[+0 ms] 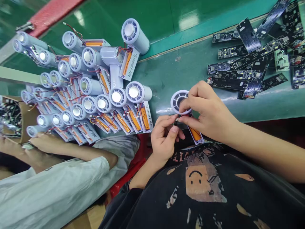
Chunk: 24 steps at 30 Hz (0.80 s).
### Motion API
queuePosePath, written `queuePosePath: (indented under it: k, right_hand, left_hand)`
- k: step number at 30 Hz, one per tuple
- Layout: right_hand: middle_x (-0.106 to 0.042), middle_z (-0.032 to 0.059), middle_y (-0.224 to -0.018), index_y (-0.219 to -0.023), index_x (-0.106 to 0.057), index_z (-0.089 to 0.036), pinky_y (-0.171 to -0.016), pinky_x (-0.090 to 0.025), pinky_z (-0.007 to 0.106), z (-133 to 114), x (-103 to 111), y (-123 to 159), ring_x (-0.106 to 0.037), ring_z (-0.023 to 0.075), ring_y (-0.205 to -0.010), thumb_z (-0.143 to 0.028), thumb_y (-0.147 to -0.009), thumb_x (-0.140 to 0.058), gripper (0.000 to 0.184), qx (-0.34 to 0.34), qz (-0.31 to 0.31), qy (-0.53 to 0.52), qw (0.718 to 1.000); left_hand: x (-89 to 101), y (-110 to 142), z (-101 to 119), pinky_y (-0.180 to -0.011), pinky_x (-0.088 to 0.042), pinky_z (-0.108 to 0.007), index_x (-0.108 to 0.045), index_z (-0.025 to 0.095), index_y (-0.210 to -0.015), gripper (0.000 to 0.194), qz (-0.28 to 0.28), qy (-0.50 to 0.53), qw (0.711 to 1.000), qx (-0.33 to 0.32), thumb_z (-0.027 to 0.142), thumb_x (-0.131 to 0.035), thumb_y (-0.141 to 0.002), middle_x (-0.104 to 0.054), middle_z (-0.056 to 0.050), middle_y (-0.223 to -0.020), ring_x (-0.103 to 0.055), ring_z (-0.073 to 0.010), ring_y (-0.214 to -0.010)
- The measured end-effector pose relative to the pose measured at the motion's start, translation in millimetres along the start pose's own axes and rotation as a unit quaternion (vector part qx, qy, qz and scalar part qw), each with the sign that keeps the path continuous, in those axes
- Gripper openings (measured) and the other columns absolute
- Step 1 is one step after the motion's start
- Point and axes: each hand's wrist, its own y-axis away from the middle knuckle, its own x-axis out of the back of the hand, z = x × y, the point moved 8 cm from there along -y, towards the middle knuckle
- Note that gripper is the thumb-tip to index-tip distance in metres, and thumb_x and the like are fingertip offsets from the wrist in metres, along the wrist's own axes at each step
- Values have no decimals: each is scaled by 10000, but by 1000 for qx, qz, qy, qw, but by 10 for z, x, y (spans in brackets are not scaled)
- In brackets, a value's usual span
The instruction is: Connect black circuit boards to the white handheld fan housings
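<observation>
A lavender handheld fan lies at the table's front edge, its round grille facing up and its handle pointing toward my body. An orange battery shows in the open handle. Between the thumb and fingers of my left hand is a small dark circuit board, seen nearly edge-on. My right hand reaches over the fan, its fingers pinched on thin wires beside the board. The exact grip of those fingertips is partly hidden.
Many similar fans with exposed orange batteries and wires crowd the left of the green table. Black circuit boards lie heaped at the right. A co-worker's arm is at the left, near a cardboard box of parts.
</observation>
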Motion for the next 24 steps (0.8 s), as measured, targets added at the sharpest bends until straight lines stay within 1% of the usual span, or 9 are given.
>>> queuePosePath:
  k: [3,5,7,8,11,16,19,22,24]
  right_hand:
    - [-485,46,-909,-931,-637,-204,-767,-447,375,-1,93,33,-502,199,-886,-289,-891,-627,94,13,34,11,999]
    - [-507,41,-877,-898,-637,-215,-730,-430,363,-109,118,89,-500,194,-849,-331,-909,-612,120,86,30,37,995]
    - [-541,39,-835,-872,-655,-217,-682,-387,351,-214,65,175,-478,190,-800,-324,-933,-590,139,156,2,110,982]
    - [-559,40,-819,-890,-671,-214,-666,-362,348,-235,28,213,-464,190,-784,-308,-941,-584,138,172,-9,153,973]
    - [-587,38,-787,-957,-701,-197,-647,-309,341,-221,-17,265,-432,188,-764,-248,-947,-581,131,160,-5,221,962]
    - [-529,26,-777,-849,-703,-196,-677,-355,319,-200,-46,246,-435,160,-741,-200,-954,-542,192,150,-29,81,985]
    - [-511,32,-806,-839,-691,-184,-702,-396,318,-132,-42,223,-467,160,-765,-213,-945,-543,185,124,-27,29,991]
    - [-512,31,-808,-847,-683,-189,-702,-402,324,-102,-68,235,-477,164,-770,-216,-936,-548,164,118,-26,32,992]
    - [-536,35,-824,-856,-680,-195,-702,-395,329,-101,-83,249,-490,169,-784,-227,-932,-563,143,115,-24,48,992]
  left_hand:
    - [-5,-43,-10,-420,-485,-116,-658,296,-1156,212,1,14,1000,22,258,-608,-954,-587,-2,-1133,-643,-21,-583]
    - [-12,-70,-12,-438,-505,-122,-631,293,-1172,213,10,27,999,46,264,-594,-964,-614,3,-1114,-632,-21,-572]
    - [-25,-87,5,-442,-514,-120,-598,302,-1185,217,19,39,998,56,259,-579,-973,-628,11,-1117,-612,-13,-550]
    - [-35,-91,17,-438,-515,-118,-583,311,-1186,217,20,43,997,56,257,-575,-975,-627,15,-1136,-605,-10,-543]
    - [-69,-94,33,-420,-509,-118,-545,332,-1174,210,11,56,997,52,255,-565,-980,-604,18,-1220,-610,-10,-551]
    - [-19,-89,6,-408,-492,-120,-559,279,-1088,110,8,28,998,55,232,-509,-1002,-556,1,-1270,-615,-4,-565]
    - [-4,-87,60,-421,-494,-132,-591,238,-1028,73,-20,-55,998,33,252,-528,-993,-510,-26,-1326,-608,3,-572]
    - [-18,-85,167,-483,-534,-161,-604,226,-1028,100,-47,-172,984,-12,287,-609,-949,-504,-64,-1366,-638,-49,-689]
    - [-23,-87,211,-512,-548,-170,-612,211,-980,75,-47,-220,974,-27,274,-620,-940,-522,-70,-1352,-645,-79,-758]
